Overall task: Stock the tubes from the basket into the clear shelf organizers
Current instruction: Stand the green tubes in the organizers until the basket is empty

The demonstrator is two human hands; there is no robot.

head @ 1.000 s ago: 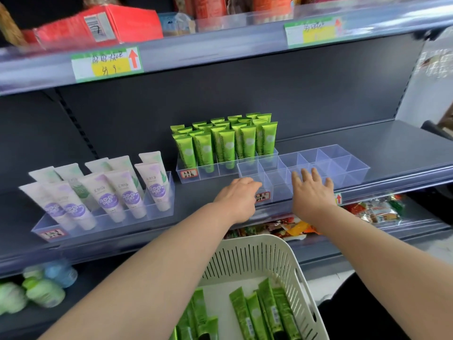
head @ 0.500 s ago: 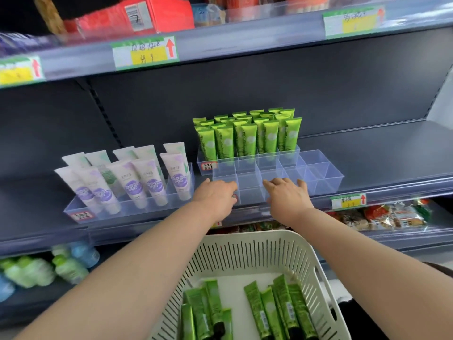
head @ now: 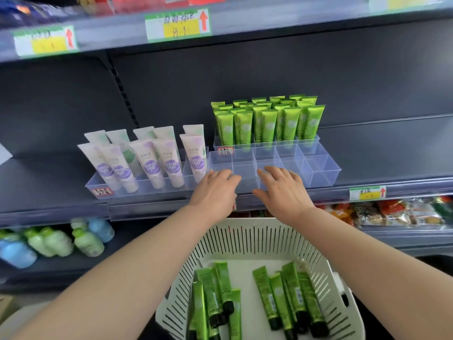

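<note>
Slid leftward since earlier: empty clear organizer (head: 316, 168), now just beside the purple-tube tray (head: 144, 190). Left hand (head: 213, 192) and right hand (head: 282, 190) rest on its front edge, grips open, empty. Step: positioning. Next: green tubes (head: 282, 298), lying in basket (head: 259, 236) below organizer, need picking.

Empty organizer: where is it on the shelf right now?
In the head view the empty organizer sits at the middle shelf's front edge, right of centre, directly before the green tubes, with both hands on its front.

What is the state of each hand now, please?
Left hand: open, holding nothing, on the empty clear organizer.
Right hand: open, holding nothing, on the same organizer.
</note>
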